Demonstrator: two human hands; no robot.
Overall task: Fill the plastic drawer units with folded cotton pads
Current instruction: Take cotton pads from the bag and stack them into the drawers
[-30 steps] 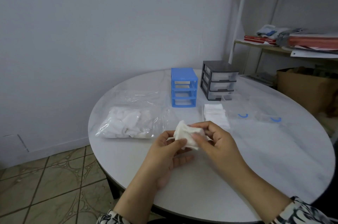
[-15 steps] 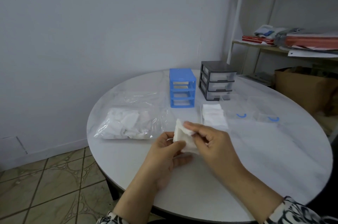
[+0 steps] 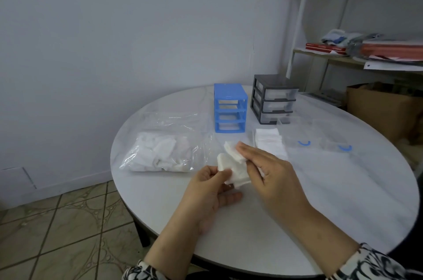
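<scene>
Both hands work one white cotton pad (image 3: 232, 168) above the near side of the round table (image 3: 343, 188).

From my remote seat I see the left hand (image 3: 209, 190) pinching the pad's lower left edge between thumb and curled fingers, while the right hand (image 3: 272, 175) grips its upper right part, fingertips pressed on the folded-over flap. A stack of folded pads (image 3: 269, 142) lies on the table just beyond the right hand. Farther back stand the blue drawer unit (image 3: 230, 108), its three slots open, and beside it the grey drawer unit (image 3: 273, 99) with clear drawers in place. Left of the hands lies a clear bag of pads (image 3: 160, 154). Two clear drawers (image 3: 320, 142) with blue handles sit to the right of the stack.
</scene>
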